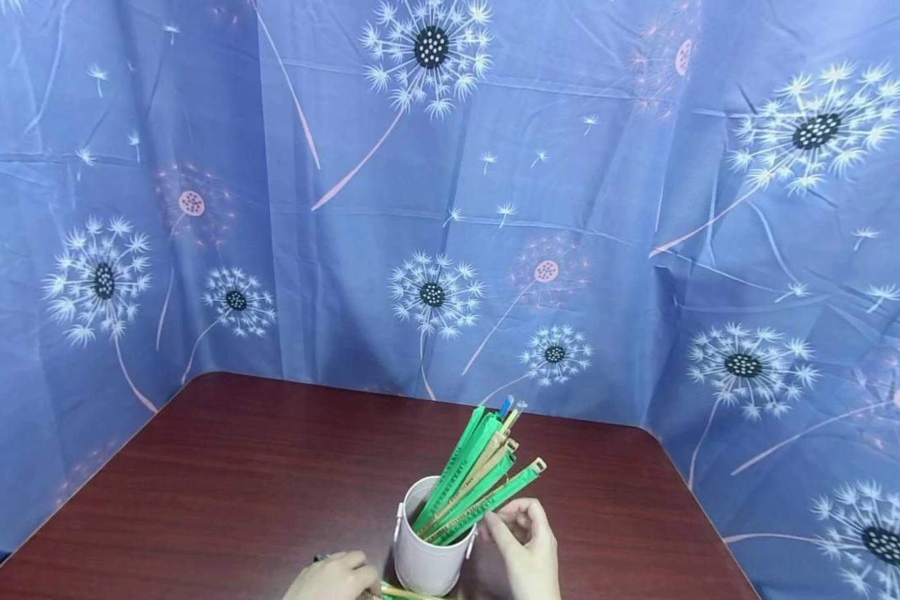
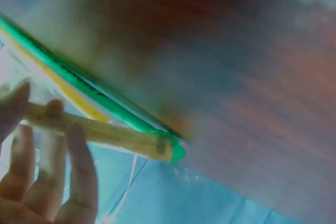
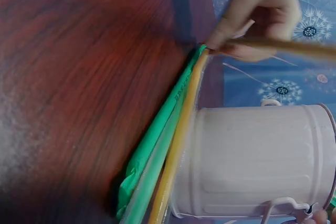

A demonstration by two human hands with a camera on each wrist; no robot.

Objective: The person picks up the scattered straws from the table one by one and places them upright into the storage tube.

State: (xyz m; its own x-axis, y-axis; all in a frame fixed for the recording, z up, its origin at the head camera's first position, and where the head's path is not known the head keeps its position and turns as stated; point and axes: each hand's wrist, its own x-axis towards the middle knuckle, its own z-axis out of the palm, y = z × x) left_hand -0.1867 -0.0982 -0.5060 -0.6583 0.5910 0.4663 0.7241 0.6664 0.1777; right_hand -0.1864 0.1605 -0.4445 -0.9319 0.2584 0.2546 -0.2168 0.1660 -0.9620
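My left hand [image 1: 336,575] is low on the table, left of a white metal bucket [image 1: 429,568]. In the left wrist view its fingers [image 2: 81,156] pinch a tan paper-wrapped drinking straw [image 2: 123,139]. Green-wrapped straws [image 3: 157,129] and a yellow straw [image 3: 184,114] in clear wrap lie on the table by the bucket's base. My right hand [image 1: 527,546] is at the bucket's right rim, fingers bent, fingertips right at a green-wrapped straw [image 1: 502,492]; I cannot tell whether they grip it. Several green and tan wrapped straws lean to the right in the bucket.
The brown wooden table [image 1: 232,483] has rounded far corners. Blue cloth [image 1: 330,292] with a dandelion print hangs behind it and along both sides. A small wire handle [image 3: 283,203] sticks out from the bucket's side.
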